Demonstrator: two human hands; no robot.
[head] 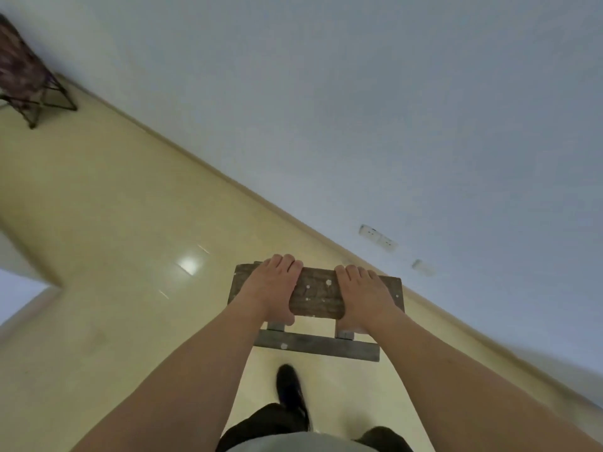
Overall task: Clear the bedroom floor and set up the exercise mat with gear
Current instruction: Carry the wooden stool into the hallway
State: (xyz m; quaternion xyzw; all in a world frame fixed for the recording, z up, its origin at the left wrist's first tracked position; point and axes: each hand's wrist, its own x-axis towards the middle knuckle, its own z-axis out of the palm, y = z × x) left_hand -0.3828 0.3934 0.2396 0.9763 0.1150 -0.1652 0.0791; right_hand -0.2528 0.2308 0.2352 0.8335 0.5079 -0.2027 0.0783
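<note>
A small, worn wooden stool (316,295) with white paint specks is held in front of me above the pale tiled floor. My left hand (269,288) grips the left part of its seat, fingers over the far edge and thumb under the near edge. My right hand (362,295) grips the right part of the seat the same way. A lower crossbar (318,346) of the stool shows beneath the seat. No mat or exercise gear is in view.
A white wall (391,109) runs diagonally right beside the stool, with wall sockets (378,238) low on it. A folding chair (23,76) with dark fabric stands at the far left. My dark shoe (292,393) is on the floor below the stool.
</note>
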